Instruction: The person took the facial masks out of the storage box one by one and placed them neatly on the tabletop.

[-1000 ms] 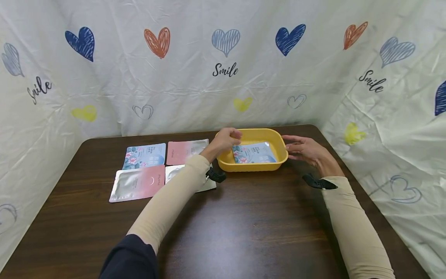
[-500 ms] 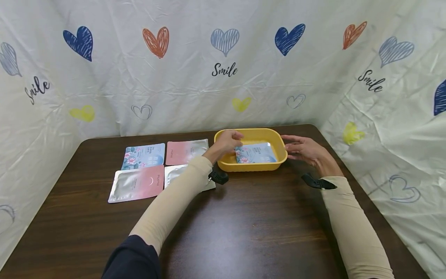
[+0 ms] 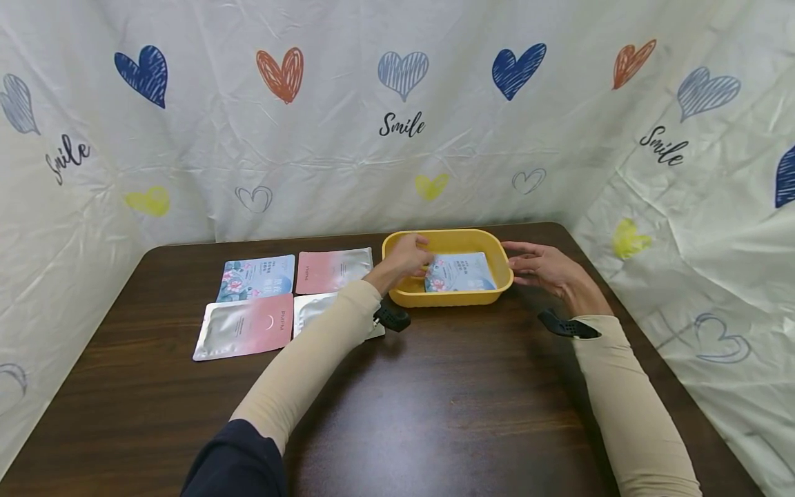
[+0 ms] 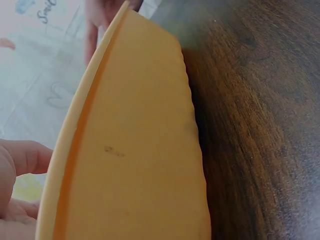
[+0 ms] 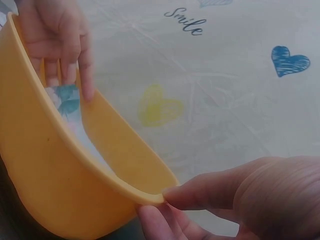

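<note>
A yellow plastic basket (image 3: 447, 298) stands at the back of the table. In it lies a blue floral sheet mask packet (image 3: 461, 272). My left hand (image 3: 405, 257) reaches over the basket's left end, its fingers pointing down at the packet's left edge. The right wrist view has those fingertips touching the packet (image 5: 70, 102). My right hand (image 3: 549, 269) rests its fingertips against the outside of the basket's right rim; up close, the thumb and fingers (image 5: 155, 222) sit at and under the rim. The left wrist view mostly holds the basket's outer wall (image 4: 135, 125).
Left of the basket lie several sheet mask packets: a blue floral one (image 3: 257, 277), a pink and silver one (image 3: 332, 269), another pink and silver one (image 3: 248, 326), and a pale one (image 3: 310, 307) partly hidden by my left forearm. A white heart-printed curtain (image 3: 348, 172) hangs behind the dark table (image 3: 447, 407).
My left hand has moved slightly right and further into the basket. The blue packet in it has shifted a little to the right. The right hand has stayed at the rim.
</note>
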`<action>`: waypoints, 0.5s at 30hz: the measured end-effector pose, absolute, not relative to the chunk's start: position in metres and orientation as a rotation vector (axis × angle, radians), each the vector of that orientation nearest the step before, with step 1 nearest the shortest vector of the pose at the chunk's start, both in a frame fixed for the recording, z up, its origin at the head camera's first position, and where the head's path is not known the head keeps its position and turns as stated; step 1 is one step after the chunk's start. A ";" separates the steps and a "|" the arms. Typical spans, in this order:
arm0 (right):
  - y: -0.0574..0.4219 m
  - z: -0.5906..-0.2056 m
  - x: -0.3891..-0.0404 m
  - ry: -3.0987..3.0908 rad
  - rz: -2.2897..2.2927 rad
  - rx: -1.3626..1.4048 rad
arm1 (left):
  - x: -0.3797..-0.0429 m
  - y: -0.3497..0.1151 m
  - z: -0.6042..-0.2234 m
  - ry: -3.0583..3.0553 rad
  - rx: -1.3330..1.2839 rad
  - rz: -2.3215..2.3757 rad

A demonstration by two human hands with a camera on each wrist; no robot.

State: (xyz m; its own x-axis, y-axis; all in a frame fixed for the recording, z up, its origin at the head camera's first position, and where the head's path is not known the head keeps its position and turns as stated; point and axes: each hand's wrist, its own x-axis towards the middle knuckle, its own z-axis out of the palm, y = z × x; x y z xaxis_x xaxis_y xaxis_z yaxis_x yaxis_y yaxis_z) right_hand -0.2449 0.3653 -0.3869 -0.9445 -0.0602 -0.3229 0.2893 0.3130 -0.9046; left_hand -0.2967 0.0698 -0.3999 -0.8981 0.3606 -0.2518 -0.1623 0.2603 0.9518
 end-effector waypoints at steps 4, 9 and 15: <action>0.366 -0.388 -0.246 2.276 -1.678 0.198 | -0.294 0.069 -0.399 2.155 0.195 1.598; 0.367 -0.388 -0.247 2.263 -1.684 0.194 | -0.291 0.069 -0.397 2.114 0.226 1.617; 0.366 -0.387 -0.246 2.262 -1.686 0.183 | -0.288 0.073 -0.396 2.055 0.258 1.682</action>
